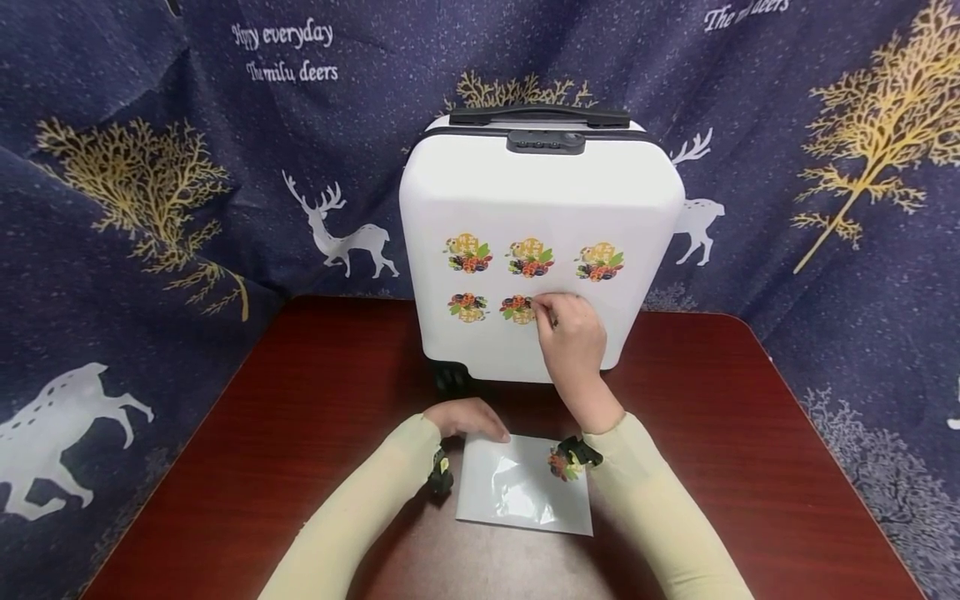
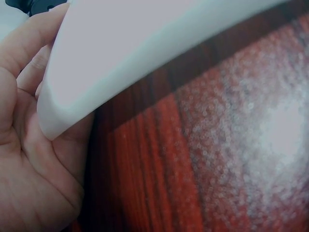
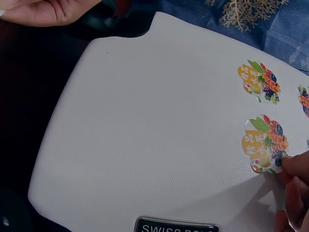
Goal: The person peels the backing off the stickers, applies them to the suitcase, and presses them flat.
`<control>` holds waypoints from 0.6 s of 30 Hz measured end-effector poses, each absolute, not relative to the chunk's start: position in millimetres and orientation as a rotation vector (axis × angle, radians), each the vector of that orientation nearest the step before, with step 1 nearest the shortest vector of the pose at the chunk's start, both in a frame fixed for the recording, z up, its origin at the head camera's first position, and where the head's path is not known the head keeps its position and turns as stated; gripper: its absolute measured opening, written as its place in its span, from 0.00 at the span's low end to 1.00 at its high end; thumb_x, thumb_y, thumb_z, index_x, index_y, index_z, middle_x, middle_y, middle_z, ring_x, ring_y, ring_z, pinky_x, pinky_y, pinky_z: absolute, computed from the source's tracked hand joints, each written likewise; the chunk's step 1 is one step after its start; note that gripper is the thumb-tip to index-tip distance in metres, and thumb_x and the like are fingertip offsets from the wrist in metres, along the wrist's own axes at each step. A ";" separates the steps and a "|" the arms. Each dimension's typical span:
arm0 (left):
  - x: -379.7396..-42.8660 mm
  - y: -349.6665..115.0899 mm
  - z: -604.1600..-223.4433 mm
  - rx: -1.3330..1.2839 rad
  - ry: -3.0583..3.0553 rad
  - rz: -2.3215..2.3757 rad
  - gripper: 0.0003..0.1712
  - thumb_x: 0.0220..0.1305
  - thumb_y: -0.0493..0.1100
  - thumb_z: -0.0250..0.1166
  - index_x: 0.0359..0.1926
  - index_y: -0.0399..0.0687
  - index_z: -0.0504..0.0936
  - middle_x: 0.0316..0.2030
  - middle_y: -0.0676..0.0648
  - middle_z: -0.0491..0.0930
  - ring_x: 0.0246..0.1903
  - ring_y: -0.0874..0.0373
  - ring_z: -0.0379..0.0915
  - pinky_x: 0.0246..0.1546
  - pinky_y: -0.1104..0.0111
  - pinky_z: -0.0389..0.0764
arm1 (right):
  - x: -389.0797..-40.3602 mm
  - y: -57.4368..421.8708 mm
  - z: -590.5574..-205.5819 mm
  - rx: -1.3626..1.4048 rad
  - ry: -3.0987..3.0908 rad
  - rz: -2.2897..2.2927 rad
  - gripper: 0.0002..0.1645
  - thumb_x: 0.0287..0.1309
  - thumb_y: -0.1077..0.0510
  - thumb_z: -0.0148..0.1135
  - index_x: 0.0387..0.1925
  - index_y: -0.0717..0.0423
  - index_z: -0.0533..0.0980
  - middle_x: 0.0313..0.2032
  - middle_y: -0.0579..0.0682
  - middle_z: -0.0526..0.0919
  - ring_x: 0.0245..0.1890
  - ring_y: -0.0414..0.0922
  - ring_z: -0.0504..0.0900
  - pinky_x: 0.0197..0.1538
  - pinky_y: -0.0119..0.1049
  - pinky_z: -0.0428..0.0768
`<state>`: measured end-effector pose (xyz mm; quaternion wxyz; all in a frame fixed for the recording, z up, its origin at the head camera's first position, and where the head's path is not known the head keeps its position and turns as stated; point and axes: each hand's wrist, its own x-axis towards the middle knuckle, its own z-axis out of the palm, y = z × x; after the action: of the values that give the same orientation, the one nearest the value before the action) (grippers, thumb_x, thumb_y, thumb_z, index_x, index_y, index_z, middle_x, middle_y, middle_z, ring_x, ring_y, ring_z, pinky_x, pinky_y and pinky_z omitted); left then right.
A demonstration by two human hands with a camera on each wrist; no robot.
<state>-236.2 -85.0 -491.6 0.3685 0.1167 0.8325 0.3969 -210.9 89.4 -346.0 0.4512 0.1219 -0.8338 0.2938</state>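
A white suitcase (image 1: 540, 183) stands upright at the back of the table. My right hand (image 1: 573, 333) pinches the edge of a fruit-print sticker (image 1: 516, 310) lying against its front. In the right wrist view, the fingertips are at the edge of this sticker (image 3: 263, 145), beside another sticker (image 3: 259, 81). Three similar stickers form a row above, and one sticker (image 1: 468, 307) sits to the left. Near the suitcase's foot, my left hand (image 1: 467, 417) holds a glossy white sheet (image 1: 517, 492) by its far left corner, fingers underneath. One fruit sticker (image 1: 562, 465) shows on the sheet, partly covered by the right wrist strap.
The table (image 1: 337, 467) is dark red wood grain. A dark blue cloth (image 1: 337, 125) with deer and trees hangs behind it. The suitcase has a black handle (image 1: 540, 115), a combination lock (image 1: 546, 143) and a black wheel (image 1: 450, 377). A brand plate (image 3: 176, 226) is low in the right wrist view.
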 end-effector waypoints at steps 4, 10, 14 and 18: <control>-236.8 -84.8 -491.6 0.304 2.136 1.016 0.19 0.60 0.47 0.72 0.48 0.40 0.89 0.41 0.45 0.88 0.37 0.58 0.81 0.41 0.64 0.85 | -211.1 89.5 -344.4 0.287 -2.061 0.726 0.06 0.62 0.61 0.70 0.33 0.61 0.86 0.27 0.57 0.88 0.27 0.53 0.82 0.30 0.47 0.79; -236.4 -84.3 -490.5 0.309 2.135 1.013 0.19 0.61 0.47 0.72 0.48 0.39 0.89 0.41 0.45 0.88 0.36 0.59 0.81 0.41 0.65 0.85 | -212.2 91.0 -344.2 0.290 -2.045 0.690 0.06 0.61 0.61 0.71 0.31 0.62 0.86 0.27 0.57 0.89 0.27 0.54 0.84 0.33 0.49 0.81; -236.9 -84.1 -491.4 0.300 2.133 1.012 0.19 0.61 0.47 0.72 0.48 0.39 0.88 0.41 0.45 0.88 0.36 0.58 0.81 0.41 0.65 0.85 | -212.8 91.9 -343.9 0.303 -2.038 0.655 0.08 0.61 0.60 0.71 0.30 0.61 0.86 0.27 0.57 0.89 0.27 0.55 0.85 0.33 0.49 0.81; -237.1 -83.6 -491.7 0.293 2.133 1.010 0.19 0.61 0.47 0.72 0.49 0.39 0.88 0.42 0.45 0.88 0.37 0.58 0.81 0.42 0.64 0.86 | -213.1 93.2 -344.1 0.304 -2.034 0.627 0.08 0.61 0.59 0.72 0.30 0.61 0.86 0.26 0.56 0.89 0.26 0.54 0.85 0.33 0.49 0.81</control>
<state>-237.1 -83.6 -491.7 0.3724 0.1144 0.8324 0.3941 -213.1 93.2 -344.1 0.4756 0.1244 -0.8322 0.2565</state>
